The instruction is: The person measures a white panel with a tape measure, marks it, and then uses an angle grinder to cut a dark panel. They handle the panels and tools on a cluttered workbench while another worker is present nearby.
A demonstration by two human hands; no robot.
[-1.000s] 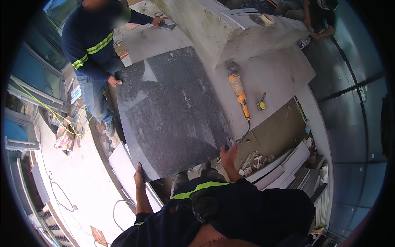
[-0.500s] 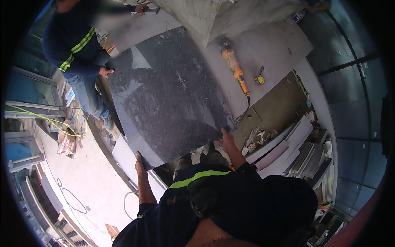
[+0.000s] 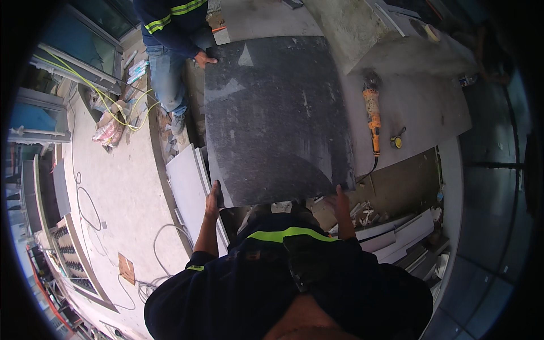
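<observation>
A large dark grey stone slab with paler dusty patches spreads out in front of me. My left hand grips its near left corner, thumb on top and the other fingers mostly hidden. At the near right corner my right hand holds the slab's edge, its fingers partly hidden underneath. A co-worker's hand rests on the far left corner; this person stands at the far left in a dark top with a bright stripe.
An orange angle grinder and a yellow tape measure lie on a pale board to the right. Stacked pale strips and rubble are at the near right. A yellow-green cable and a plastic bag lie left.
The slab has turned clockwise in view, its edges now squarer to me, and my hands have moved with it. The surroundings have shifted as my view turned. The co-worker still holds the far left corner.
</observation>
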